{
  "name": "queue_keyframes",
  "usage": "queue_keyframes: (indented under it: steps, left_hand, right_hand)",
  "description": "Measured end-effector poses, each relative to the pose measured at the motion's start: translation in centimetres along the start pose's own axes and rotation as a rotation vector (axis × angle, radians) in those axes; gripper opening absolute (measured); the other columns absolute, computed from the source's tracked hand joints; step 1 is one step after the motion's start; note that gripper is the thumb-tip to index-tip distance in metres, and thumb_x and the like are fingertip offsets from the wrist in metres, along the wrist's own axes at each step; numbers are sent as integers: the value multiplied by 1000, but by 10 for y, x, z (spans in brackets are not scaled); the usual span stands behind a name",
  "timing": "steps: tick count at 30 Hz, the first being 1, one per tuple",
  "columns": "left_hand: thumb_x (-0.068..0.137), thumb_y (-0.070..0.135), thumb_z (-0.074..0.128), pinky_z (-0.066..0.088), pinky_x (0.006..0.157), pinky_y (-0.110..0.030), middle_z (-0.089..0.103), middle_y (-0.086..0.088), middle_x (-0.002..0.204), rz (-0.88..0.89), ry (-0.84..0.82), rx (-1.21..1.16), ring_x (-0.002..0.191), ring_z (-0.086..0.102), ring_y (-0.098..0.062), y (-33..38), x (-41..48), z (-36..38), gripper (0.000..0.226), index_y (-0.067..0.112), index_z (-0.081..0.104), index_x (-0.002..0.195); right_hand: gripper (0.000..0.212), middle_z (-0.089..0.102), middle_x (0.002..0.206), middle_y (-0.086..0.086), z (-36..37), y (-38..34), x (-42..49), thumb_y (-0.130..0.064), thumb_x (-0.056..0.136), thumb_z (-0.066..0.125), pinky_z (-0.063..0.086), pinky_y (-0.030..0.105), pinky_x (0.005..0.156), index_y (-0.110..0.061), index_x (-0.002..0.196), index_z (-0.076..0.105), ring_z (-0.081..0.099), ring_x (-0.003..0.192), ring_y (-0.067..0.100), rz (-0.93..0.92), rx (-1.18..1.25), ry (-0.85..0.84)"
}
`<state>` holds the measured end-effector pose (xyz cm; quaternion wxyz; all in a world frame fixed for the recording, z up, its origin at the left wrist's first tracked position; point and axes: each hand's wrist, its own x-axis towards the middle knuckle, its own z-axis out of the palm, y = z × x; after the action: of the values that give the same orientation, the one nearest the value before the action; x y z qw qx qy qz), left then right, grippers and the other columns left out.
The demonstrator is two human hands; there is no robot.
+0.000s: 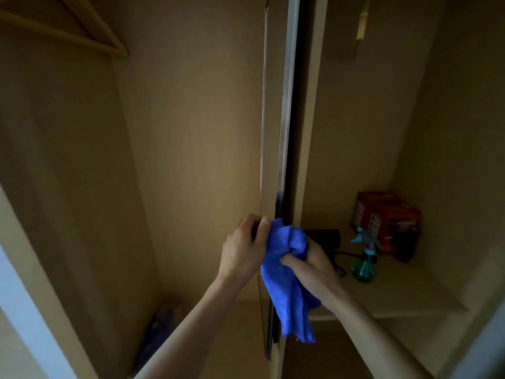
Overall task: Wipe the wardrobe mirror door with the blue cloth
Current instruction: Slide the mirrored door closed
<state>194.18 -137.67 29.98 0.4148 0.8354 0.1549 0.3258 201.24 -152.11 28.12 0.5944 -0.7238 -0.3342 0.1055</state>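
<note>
Blue cloth [287, 280] is bunched between both hands, right in front of the door's near edge, low in the frame. Most of it hangs loose below the hands.

Mirror door [285, 119] is seen edge-on here: a thin metallic strip running top to bottom, centre frame. The glass face itself isn't readable from this angle, so I can't tell how much is wiped.

Step, as I read it: regripping or folding the cloth, or working the door edge. Not a broad wiping stroke right now.

Next move needs the cloth flattened into a pad, and the door swung or the body shifted so the mirror face is reachable. Then press flat and sweep.

Hands:
- Right hand [314, 263]: closed, fingers curled into the cloth's bunched upper part, firm grip.
- Left hand [243, 247]: mostly closed, thumb and fingertips pinching the cloth's top corner, right at the door edge. Whether it also touches the door, can't tell.

On the shelf [410, 296] to the right: teal spray bottle [364, 258], red box [388, 217] behind it, dark object with a cable beside them.
</note>
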Motion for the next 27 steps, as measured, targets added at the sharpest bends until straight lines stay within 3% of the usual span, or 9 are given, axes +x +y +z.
queue_keyframes:
  steps: [3,5,7,10,13,16,18,23,27]
  left_hand:
    - [98,67,37,44,65,-14,68,14,99,-16,-78,-102,88,65,-2,-15,-27,-2,42,36,60,115]
    - [91,73,38,51,67,-15,70,15,103,-47,-152,-210,91,67,0,-25,-49,2,51,38,54,125]
    - [88,78,43,57,73,-21,72,14,101,-114,-223,-324,93,69,1,-34,-72,8,57,41,46,132]
    - [82,79,54,61,84,-37,73,9,104,-225,-289,-471,97,71,-7,-45,-105,22,70,37,44,137]
    - [82,76,59,60,79,-42,71,2,102,-303,-363,-524,94,71,-17,-52,-137,37,61,30,54,121]
    - [86,71,61,56,72,-28,69,15,92,-362,-414,-536,83,69,-5,-56,-170,55,54,26,56,116]
    - [86,70,62,59,75,-34,69,12,92,-397,-433,-517,83,69,-6,-56,-191,67,49,27,57,110]
    - [75,84,52,57,78,-36,67,26,88,-427,-522,-442,77,67,2,-40,-235,93,64,29,55,108]
    - [76,83,54,58,86,-46,69,19,85,-465,-637,-426,82,69,-7,-13,-258,119,66,22,53,102]
  right_hand:
    - [20,74,95,3,5,5,-22,-14,85,64,57,51,87,-27,100,68,71,92,20,45,31,21]
    - [18,75,91,2,7,10,-40,-10,88,64,60,37,77,-25,98,70,72,89,17,71,44,50]
    - [15,75,89,1,10,15,-59,-10,90,64,56,23,68,-20,99,70,72,87,16,100,61,74]
    - [7,75,87,5,14,23,-89,-20,90,63,55,26,67,-22,92,70,73,86,20,156,99,109]
    - [18,77,93,-2,17,32,-121,-41,84,67,57,24,71,-32,98,71,73,92,14,245,147,157]
    - [34,76,98,6,18,47,-156,-51,80,67,58,48,86,-27,104,70,73,96,21,339,144,248]
    - [40,76,98,9,18,56,-181,-55,80,66,55,54,92,-22,101,71,73,96,23,394,146,326]
    - [32,78,98,-2,6,64,-238,-55,89,64,57,32,80,-27,102,71,74,96,13,503,201,406]
    - [28,77,101,-7,-17,62,-280,-51,94,63,56,25,81,-29,109,68,72,97,7,529,182,494]
